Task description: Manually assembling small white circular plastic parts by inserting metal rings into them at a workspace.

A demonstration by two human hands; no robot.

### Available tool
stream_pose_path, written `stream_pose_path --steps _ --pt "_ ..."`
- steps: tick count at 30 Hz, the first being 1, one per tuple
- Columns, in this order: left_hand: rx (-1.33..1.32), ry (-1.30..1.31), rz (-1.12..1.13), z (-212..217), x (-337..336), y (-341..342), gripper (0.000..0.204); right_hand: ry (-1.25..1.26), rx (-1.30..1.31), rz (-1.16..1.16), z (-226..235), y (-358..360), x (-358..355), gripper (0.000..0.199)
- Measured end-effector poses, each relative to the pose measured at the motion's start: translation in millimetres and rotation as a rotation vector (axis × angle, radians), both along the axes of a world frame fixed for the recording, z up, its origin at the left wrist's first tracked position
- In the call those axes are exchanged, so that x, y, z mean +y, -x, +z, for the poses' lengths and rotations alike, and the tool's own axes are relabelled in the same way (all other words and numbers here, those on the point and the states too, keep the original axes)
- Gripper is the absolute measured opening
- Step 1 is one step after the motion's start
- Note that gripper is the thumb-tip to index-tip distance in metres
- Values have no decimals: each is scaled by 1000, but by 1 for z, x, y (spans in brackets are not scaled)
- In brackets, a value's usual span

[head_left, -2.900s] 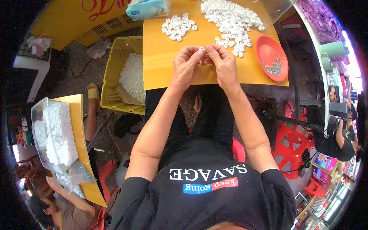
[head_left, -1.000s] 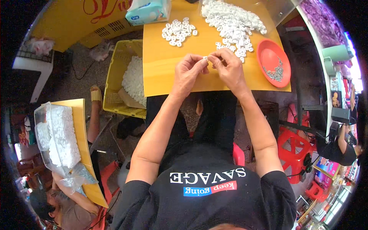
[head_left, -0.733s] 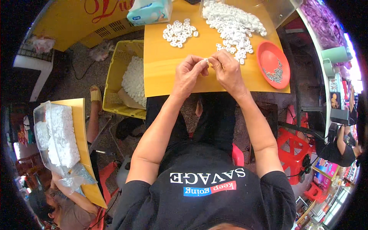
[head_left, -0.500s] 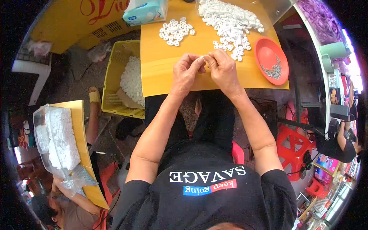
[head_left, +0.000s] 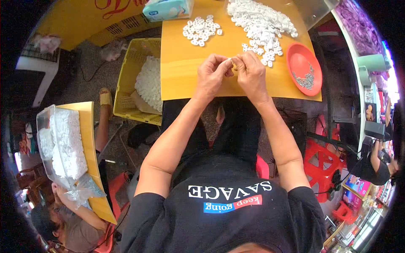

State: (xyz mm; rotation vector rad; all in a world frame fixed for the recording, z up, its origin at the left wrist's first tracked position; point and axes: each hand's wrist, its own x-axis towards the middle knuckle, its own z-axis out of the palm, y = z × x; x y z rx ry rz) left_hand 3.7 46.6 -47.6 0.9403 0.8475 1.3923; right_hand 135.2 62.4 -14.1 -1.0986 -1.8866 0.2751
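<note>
Yellow crate [head_left: 126,76] of white parts stands on floor off worktop's [head_left: 181,76] left edge, within reach. Left hand [head_left: 212,76] and right hand [head_left: 252,75] meet near front edge, fingertips pinched on small white piece [head_left: 231,64], mostly hidden. Loose white pile [head_left: 259,21] along far edge; red dish [head_left: 304,68] of metal bits at right edge, contents unclear.
</note>
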Motion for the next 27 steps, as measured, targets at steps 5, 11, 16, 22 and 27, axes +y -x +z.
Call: stream_pose_path --steps 5,11,16,22,27 --pt "-58 23 55 0 -3 3 11 622 254 214 11 -12 23 16" --pt "-70 28 83 0 -2 0 10 297 -80 153 10 -3 90 19" --pt "-107 -2 76 0 -2 -1 10 157 -296 152 -6 10 123 20" --pt "-118 28 56 0 -3 3 9 166 -414 109 -5 11 114 18" --pt "-112 11 46 2 0 2 10 130 -421 183 -7 3 120 18"
